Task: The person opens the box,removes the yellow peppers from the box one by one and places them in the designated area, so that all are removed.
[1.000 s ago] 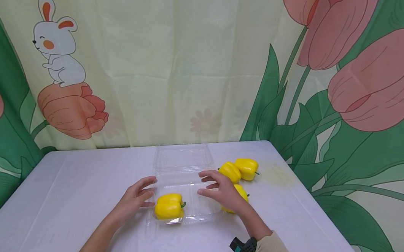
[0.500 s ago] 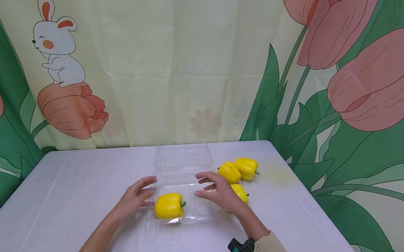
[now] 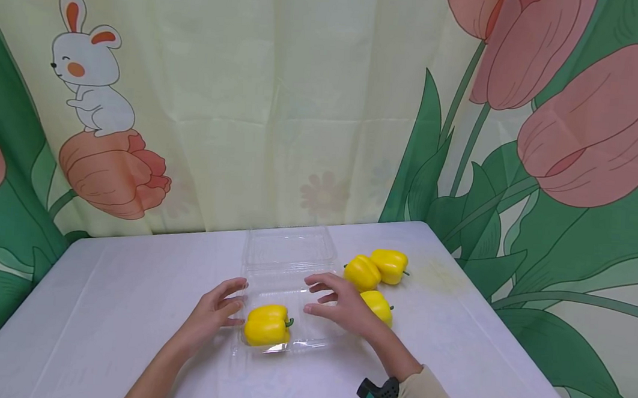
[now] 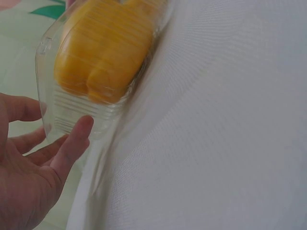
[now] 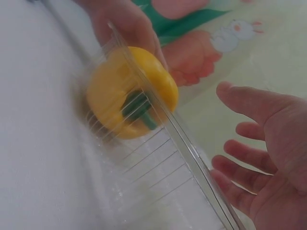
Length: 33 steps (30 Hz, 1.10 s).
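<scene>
A clear plastic clamshell container [image 3: 312, 334] lies with its lid [image 3: 289, 248] folded back. One yellow bell pepper [image 3: 266, 325] with a green stem sits in its front left part; the left wrist view shows this pepper [image 4: 108, 52] through the ribbed wall. My left hand [image 3: 212, 313] is at the container's left side, its spread fingertips [image 4: 82, 128] right at the wall. Over the container's right part hovers my right hand [image 3: 343, 305], fingers loosely bent and holding nothing. In the right wrist view, this hand [image 5: 268, 163] is beside the container's rim.
To the right of the container lie two yellow bell peppers side by side, a nearer one [image 3: 362, 272] and a farther one [image 3: 390, 266]. Another yellow pepper [image 3: 378, 307] is partly behind my right hand. A printed curtain [image 3: 302, 102] hangs behind the white-covered table [image 3: 130, 297].
My right hand has drifted slightly left over the container, uncovering more of the pepper behind it. The left hand and the peppers have stayed in place.
</scene>
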Motion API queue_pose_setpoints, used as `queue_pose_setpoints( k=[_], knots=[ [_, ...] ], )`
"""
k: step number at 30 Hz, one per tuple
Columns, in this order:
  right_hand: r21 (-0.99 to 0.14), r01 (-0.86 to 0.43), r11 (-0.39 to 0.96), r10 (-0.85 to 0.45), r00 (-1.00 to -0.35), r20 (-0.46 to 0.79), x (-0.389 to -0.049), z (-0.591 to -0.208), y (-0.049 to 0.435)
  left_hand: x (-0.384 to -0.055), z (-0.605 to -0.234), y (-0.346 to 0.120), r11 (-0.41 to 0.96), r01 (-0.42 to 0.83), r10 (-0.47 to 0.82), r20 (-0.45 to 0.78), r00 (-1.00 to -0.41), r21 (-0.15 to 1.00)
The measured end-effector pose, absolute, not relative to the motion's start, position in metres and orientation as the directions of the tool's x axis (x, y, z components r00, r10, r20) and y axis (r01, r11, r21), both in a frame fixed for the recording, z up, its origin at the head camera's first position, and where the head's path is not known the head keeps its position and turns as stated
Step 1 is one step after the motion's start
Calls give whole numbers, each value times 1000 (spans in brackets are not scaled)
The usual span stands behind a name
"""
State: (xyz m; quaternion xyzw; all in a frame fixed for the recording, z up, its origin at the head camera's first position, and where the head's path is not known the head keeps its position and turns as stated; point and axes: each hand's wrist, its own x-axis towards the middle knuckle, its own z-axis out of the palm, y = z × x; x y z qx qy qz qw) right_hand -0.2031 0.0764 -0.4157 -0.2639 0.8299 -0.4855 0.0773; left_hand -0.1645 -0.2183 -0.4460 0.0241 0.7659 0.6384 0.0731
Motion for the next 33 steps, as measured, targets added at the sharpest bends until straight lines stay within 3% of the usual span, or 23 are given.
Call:
queue_pose_setpoints(
  k=[33],
  knots=[
    [-854,-387,348,-603,-790,112,-197,-418,62,-164,-446,-218,188,-54,129,-80,-988,981]
  ],
)
